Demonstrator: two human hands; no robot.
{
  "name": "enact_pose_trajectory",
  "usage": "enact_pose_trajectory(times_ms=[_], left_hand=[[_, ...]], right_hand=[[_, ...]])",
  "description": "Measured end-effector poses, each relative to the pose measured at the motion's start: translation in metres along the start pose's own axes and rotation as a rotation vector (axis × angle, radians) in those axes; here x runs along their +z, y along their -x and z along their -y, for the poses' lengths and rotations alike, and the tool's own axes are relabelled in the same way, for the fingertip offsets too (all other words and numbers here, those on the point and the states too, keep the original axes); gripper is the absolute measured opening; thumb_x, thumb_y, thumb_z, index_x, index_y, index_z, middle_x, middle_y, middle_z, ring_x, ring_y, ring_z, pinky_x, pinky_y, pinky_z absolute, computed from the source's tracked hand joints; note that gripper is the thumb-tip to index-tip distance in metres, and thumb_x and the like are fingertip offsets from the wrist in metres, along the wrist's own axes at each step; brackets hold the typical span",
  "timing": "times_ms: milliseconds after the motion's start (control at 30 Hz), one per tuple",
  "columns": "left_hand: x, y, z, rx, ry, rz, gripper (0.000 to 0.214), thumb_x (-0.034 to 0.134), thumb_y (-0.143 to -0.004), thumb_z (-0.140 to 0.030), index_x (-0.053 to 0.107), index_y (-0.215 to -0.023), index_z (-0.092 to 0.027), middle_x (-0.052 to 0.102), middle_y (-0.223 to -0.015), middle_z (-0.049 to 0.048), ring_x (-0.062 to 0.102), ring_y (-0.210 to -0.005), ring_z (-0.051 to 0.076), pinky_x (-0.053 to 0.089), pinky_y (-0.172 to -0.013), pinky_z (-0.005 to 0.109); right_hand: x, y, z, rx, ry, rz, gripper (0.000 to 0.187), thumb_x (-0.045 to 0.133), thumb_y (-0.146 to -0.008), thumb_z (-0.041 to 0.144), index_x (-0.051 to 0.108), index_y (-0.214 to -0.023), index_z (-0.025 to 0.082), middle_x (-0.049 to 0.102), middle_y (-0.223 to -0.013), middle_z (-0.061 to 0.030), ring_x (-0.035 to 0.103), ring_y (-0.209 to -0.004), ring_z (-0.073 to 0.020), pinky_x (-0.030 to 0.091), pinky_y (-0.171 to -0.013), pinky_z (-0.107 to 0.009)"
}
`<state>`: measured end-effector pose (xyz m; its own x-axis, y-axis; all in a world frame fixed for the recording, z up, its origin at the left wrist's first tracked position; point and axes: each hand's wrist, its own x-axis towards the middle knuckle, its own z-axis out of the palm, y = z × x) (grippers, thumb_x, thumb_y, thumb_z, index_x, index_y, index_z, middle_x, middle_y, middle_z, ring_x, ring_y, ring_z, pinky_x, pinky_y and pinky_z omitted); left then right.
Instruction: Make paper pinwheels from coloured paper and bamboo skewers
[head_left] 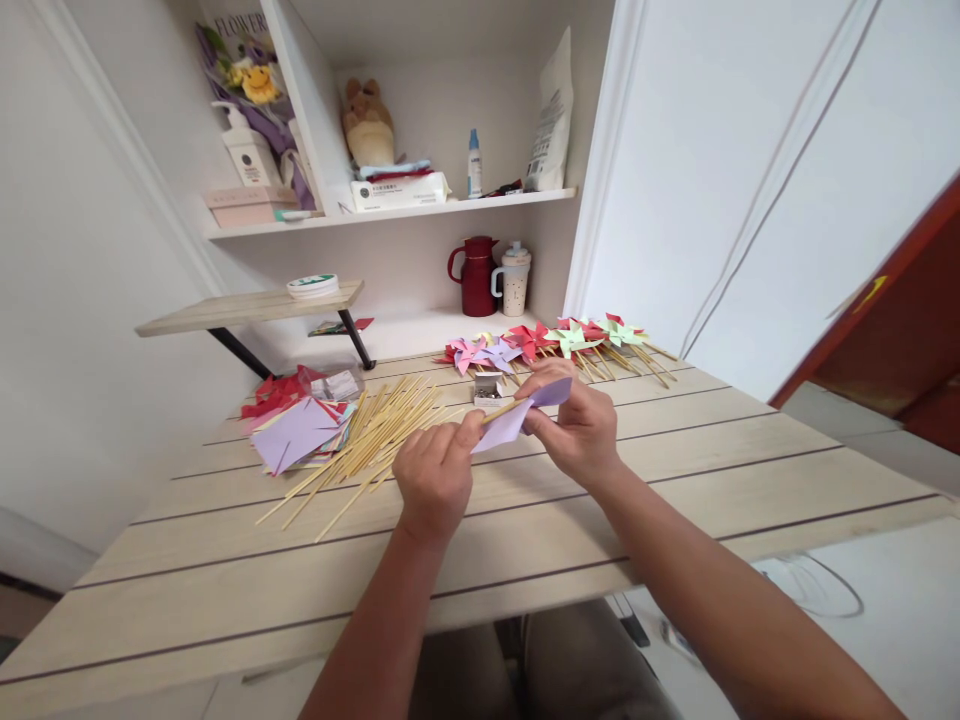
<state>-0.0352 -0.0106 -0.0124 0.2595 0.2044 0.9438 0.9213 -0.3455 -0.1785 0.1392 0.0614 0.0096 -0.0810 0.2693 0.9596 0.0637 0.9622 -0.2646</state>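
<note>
My left hand [436,470] is closed in a pinch on a thin wooden stick [504,410] and on the lower edge of a folded purple paper [517,415]. My right hand [574,420] grips the same purple paper from the right, with fingers curled over its top flap. Both hands hover just above the wooden table [525,520], near its middle. A loose pile of wooden sticks [375,435] lies to the left of my left hand. Just behind my hands sits a small open box of pins [487,386].
Cut paper squares, purple and red [296,425], are stacked at the left. Finished paper pinwheels [555,345] lie in a row at the table's back. A red jug [478,275] and a white mug [514,280] stand in the alcove, under a shelf [390,212] of bottles and boxes.
</note>
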Motion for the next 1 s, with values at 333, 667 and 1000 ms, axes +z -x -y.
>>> enact_pose_trajectory(times_ms=[333, 667, 1000], left_hand=[[0.002, 0.001, 0.004, -0.038, 0.025, 0.013, 0.025, 0.050, -0.101, -0.017, 0.070, -0.115, -0.020, 0.068, -0.071, 0.0028, 0.060, -0.064, 0.015, 0.038, -0.063, 0.031], [0.003, 0.002, 0.004, -0.074, 0.063, 0.023, 0.029, 0.046, -0.103, -0.018, 0.073, -0.114, -0.022, 0.067, -0.070, 0.0020, 0.061, -0.066, 0.015, 0.037, -0.063, 0.031], [0.002, -0.001, 0.002, -0.030, 0.030, 0.022, 0.024, 0.051, -0.100, -0.013, 0.071, -0.113, -0.017, 0.068, -0.072, 0.0027, 0.058, -0.064, 0.015, 0.037, -0.063, 0.032]], right_hand=[[0.000, 0.000, -0.005, 0.020, -0.075, 0.041, 0.009, 0.074, -0.087, 0.030, 0.070, -0.095, 0.027, 0.072, -0.082, -0.0033, 0.067, -0.081, -0.0240, 0.054, -0.084, -0.046], [-0.001, 0.002, -0.012, -0.002, -0.136, 0.072, 0.037, 0.079, -0.084, 0.028, 0.067, -0.119, 0.030, 0.075, -0.100, -0.0050, 0.070, -0.096, -0.0252, 0.056, -0.088, -0.045], [-0.003, -0.004, -0.009, -0.049, -0.084, 0.050, 0.012, 0.076, -0.086, 0.022, 0.071, -0.096, 0.027, 0.075, -0.087, -0.0037, 0.070, -0.085, -0.0237, 0.055, -0.083, -0.045]])
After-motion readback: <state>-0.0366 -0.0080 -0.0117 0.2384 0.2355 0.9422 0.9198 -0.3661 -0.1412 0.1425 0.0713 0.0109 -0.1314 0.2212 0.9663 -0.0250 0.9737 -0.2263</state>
